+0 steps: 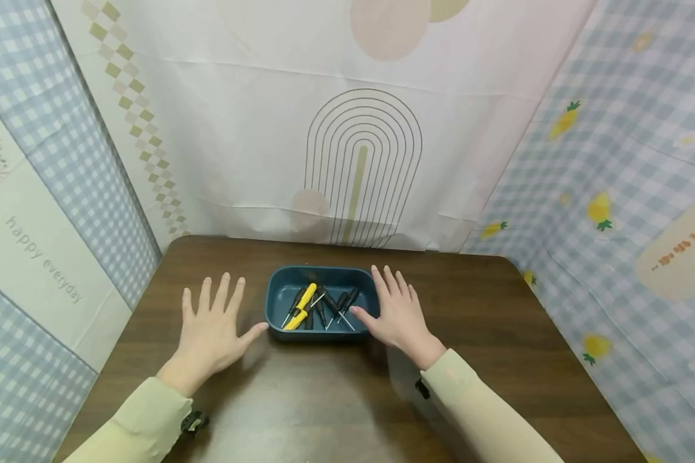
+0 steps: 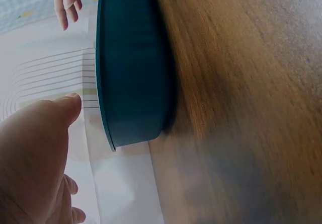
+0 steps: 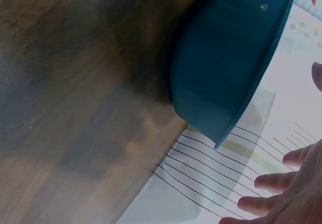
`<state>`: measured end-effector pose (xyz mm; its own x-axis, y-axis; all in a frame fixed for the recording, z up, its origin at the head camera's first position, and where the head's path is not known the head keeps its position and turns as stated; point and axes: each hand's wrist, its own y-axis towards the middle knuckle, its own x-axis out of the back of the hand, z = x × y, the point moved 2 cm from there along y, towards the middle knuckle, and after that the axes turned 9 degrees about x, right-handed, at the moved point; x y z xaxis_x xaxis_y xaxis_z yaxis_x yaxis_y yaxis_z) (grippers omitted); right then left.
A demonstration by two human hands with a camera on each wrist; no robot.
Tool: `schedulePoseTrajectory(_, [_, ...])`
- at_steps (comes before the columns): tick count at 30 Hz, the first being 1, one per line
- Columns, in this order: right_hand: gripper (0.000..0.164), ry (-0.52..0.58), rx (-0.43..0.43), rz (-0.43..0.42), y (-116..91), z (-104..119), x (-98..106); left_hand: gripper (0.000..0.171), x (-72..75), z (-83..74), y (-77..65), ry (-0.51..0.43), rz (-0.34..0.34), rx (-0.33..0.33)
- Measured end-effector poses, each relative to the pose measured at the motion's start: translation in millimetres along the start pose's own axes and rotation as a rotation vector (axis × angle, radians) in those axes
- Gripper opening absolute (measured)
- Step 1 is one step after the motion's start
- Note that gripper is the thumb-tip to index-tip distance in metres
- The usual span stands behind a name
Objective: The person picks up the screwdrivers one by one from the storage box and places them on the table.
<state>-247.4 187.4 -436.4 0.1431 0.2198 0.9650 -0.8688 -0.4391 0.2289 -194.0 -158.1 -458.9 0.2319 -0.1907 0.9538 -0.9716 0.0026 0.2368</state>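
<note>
A dark teal rectangular bin (image 1: 323, 336) sits on the table, holding several screwdrivers. Two of them have yellow handles, one a long yellow screwdriver (image 1: 307, 296); the others, such as a black screwdriver (image 1: 352, 297), have black handles. My left hand (image 1: 210, 331) is spread wide at the bin's left side, its thumb tip close to the near left corner. On the other side my right hand (image 1: 398, 315) is also spread, its thumb overlapping the bin's right end in the head view. Both hands hold nothing. In the wrist views the bin's outer wall (image 2: 133, 68) hides what lies inside.
The brown wooden table (image 1: 463, 373) has rounded far corners. Behind it hangs a white printed cloth (image 1: 243, 148). Blue checked cloths with a pineapple print (image 1: 599, 209) and lettering flank the sides. A dark strap (image 1: 194, 422) is on the left sleeve.
</note>
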Motion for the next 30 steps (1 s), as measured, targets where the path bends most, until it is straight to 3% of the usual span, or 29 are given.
schedulePoseTrajectory(8, [0.098, 0.077, 0.0, 0.001, 6.9, 0.0, 1.8, 0.099, 1.1, -2.1, 1.5, 0.002, 0.029, 0.014])
schedulePoseTrajectory(14, [0.098, 0.136, -0.011, -0.004, 12.7, 4.2, 1.4, 0.097, 0.7, -3.2, 5.7, -0.054, 0.033, 0.036])
schedulePoseTrajectory(17, [0.098, 0.244, -0.038, -0.025, 17.3, 6.3, 1.1, 0.099, -1.0, -4.8, 8.9, -0.081, 0.071, 0.052])
schedulePoseTrajectory(21, [0.095, 0.501, -0.12, -0.05, 24.4, 9.4, -0.8, 0.102, -5.0, -10.1, 16.1, -0.093, 0.135, 0.069])
schedulePoseTrajectory(24, [0.092, 0.632, -0.18, -0.063, 31.0, 12.3, -3.8, 0.101, -8.3, -16.1, 24.9, -0.106, 0.152, 0.07])
schedulePoseTrajectory(30, [0.09, 0.624, -0.211, 0.021, 42.7, 19.7, -20.8, 0.097, -19.0, -23.6, 37.8, -0.078, 0.165, 0.07])
